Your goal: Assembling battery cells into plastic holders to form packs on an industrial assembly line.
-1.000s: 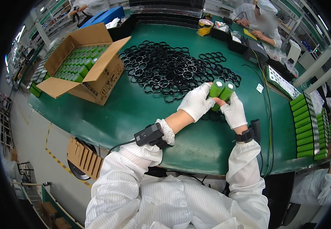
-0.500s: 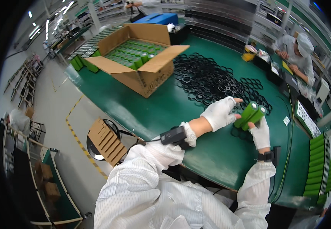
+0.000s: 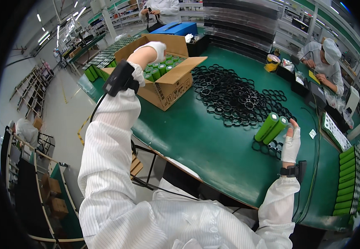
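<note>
Two green cylindrical battery cells (image 3: 267,127) stand side by side in a small black plastic cell holder (image 3: 274,146) on the green table. Beside them is my right hand (image 3: 291,144), gloved in white with bare fingertips. Its fingers are apart and reach up by the right-hand cell; whether they touch it I cannot tell. My left hand (image 3: 156,50), also gloved, is over an open cardboard box (image 3: 167,92) filled with upright green cells (image 3: 156,71). The back of the hand and wrist hide its fingers.
A pile of black cell holders (image 3: 233,93) covers the table's middle. Assembled green cell packs (image 3: 347,180) stand at the right edge, near a cable (image 3: 315,166). A co-worker (image 3: 327,62) sits at the far right. A blue box (image 3: 173,29) lies behind the cardboard box.
My left hand has moved from beside the two cells to above the cardboard box. My right hand has let go of the cells, its fingers now apart beside them.
</note>
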The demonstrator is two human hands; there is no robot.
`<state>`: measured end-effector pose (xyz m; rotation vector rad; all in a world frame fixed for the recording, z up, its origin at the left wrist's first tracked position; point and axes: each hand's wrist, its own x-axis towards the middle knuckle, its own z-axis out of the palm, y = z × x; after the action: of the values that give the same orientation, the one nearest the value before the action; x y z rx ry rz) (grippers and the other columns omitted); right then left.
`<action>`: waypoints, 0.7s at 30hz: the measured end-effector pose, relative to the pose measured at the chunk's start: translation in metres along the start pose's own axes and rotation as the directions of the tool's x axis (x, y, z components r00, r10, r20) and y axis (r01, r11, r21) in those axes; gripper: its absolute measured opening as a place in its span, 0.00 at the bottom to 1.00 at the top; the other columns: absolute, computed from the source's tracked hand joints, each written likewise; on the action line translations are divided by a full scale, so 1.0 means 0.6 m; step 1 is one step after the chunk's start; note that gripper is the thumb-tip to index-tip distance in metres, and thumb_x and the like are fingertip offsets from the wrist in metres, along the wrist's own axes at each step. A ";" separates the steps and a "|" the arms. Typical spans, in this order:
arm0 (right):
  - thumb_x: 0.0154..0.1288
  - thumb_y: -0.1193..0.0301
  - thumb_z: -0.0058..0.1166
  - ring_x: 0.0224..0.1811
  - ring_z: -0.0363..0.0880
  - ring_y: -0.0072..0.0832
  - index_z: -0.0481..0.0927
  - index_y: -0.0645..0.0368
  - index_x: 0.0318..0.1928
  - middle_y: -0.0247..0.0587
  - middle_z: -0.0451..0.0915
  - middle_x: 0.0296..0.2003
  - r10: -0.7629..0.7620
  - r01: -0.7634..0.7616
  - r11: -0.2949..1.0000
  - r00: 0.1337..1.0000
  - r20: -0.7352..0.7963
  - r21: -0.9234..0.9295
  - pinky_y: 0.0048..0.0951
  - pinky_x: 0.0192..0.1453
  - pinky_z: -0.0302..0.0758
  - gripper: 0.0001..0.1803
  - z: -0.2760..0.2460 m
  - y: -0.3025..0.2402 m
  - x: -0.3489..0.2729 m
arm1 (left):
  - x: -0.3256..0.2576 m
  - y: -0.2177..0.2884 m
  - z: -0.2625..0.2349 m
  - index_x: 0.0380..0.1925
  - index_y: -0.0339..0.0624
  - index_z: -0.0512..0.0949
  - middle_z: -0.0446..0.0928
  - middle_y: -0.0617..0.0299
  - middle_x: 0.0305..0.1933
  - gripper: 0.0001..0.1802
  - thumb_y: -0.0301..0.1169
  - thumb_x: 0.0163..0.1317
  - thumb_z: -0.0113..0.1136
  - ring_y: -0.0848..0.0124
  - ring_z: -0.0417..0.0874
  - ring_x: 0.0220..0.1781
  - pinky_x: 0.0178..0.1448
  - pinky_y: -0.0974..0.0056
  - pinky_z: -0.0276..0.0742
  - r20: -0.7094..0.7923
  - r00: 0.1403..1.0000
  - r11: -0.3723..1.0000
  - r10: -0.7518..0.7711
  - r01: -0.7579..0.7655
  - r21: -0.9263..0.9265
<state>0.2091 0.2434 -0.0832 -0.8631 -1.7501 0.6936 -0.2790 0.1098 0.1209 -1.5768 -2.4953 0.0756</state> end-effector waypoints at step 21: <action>0.72 0.66 0.48 0.46 0.79 0.35 0.73 0.58 0.57 0.46 0.80 0.45 -0.010 0.002 0.986 0.999 -0.043 -0.168 0.30 0.53 0.72 0.17 -0.010 -0.018 0.000 | -0.045 0.022 0.082 0.55 0.43 0.76 0.75 0.47 0.58 0.22 0.37 0.65 0.45 0.53 0.77 0.60 0.61 0.52 0.73 0.221 0.953 0.958 -0.208 0.153 0.243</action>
<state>0.2121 0.2372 -0.0728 -0.9801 -1.7898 0.5243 -0.2650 0.0939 0.0670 -1.3107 -2.6889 0.5361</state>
